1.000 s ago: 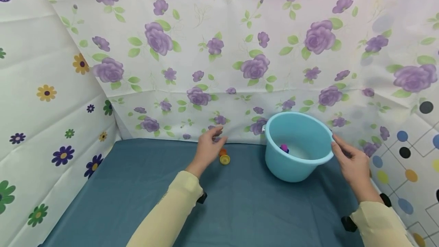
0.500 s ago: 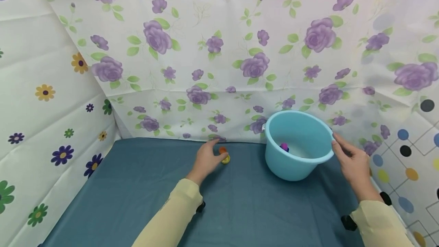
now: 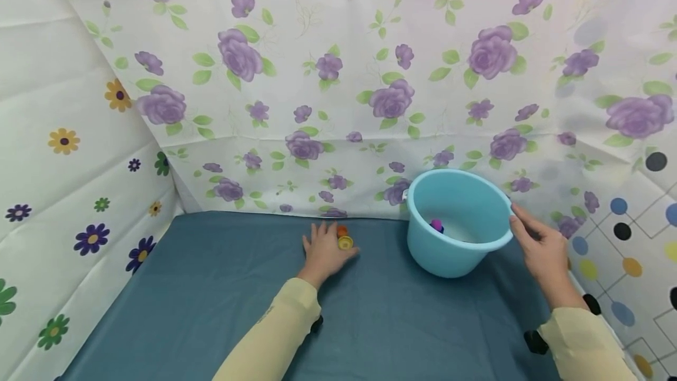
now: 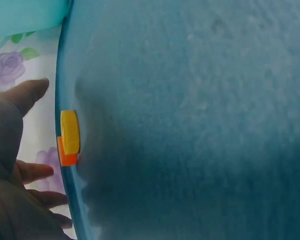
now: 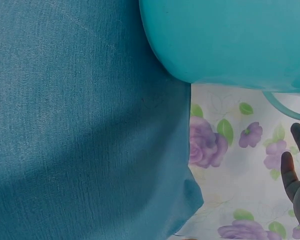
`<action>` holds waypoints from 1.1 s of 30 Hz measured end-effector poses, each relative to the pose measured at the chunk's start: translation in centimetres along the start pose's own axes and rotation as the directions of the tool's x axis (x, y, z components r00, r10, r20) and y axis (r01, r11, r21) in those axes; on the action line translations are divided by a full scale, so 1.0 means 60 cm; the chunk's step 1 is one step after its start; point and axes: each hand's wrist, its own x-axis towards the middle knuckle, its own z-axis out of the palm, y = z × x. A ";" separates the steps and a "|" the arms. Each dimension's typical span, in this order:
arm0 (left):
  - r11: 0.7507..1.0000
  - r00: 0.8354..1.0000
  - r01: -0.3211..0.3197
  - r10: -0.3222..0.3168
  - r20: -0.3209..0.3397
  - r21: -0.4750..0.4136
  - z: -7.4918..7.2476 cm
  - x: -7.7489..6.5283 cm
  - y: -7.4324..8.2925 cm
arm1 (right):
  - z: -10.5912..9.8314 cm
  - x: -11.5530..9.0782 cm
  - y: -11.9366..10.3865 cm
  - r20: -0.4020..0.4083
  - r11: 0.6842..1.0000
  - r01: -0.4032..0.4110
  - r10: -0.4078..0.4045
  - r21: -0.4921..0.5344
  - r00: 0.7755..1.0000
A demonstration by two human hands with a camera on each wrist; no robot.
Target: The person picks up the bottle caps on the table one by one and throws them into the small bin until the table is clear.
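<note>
My left hand (image 3: 325,253) reaches low over the cloth with fingers spread and thumb out to the right. Between its thumb and index finger lies a small toy-like piece with a round yellow part (image 3: 345,243) and an orange part (image 3: 342,231). In the left wrist view the yellow part (image 4: 70,132) sits beside my spread fingers, with nothing in their grasp. At the right, my right hand (image 3: 545,251) pinches the rim of a light blue bucket (image 3: 449,260), which leans slightly. Inside the bucket is a small pink and dark blue object (image 3: 436,226).
A blue-grey cloth (image 3: 423,322) covers the table. Behind it hangs a white sheet with purple flowers (image 3: 391,99); patterned sheets also stand at left and right. The bucket's curved handle (image 5: 282,109) shows in the right wrist view.
My left hand has lowered toward the cloth beside the yellow and orange piece, and its fingers have spread. The right hand stays on the bucket rim.
</note>
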 end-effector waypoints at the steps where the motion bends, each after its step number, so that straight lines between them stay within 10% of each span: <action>1: 1.000 1.000 0.007 -0.007 0.003 0.000 0.002 0.000 0.000 | 0.000 0.000 0.000 0.002 1.000 -0.001 0.001 0.002 1.000; 33: 0.998 1.000 0.007 -0.006 -0.030 0.057 0.004 0.007 -0.013 | 0.001 0.000 0.000 0.013 0.999 -0.033 0.033 -0.013 0.999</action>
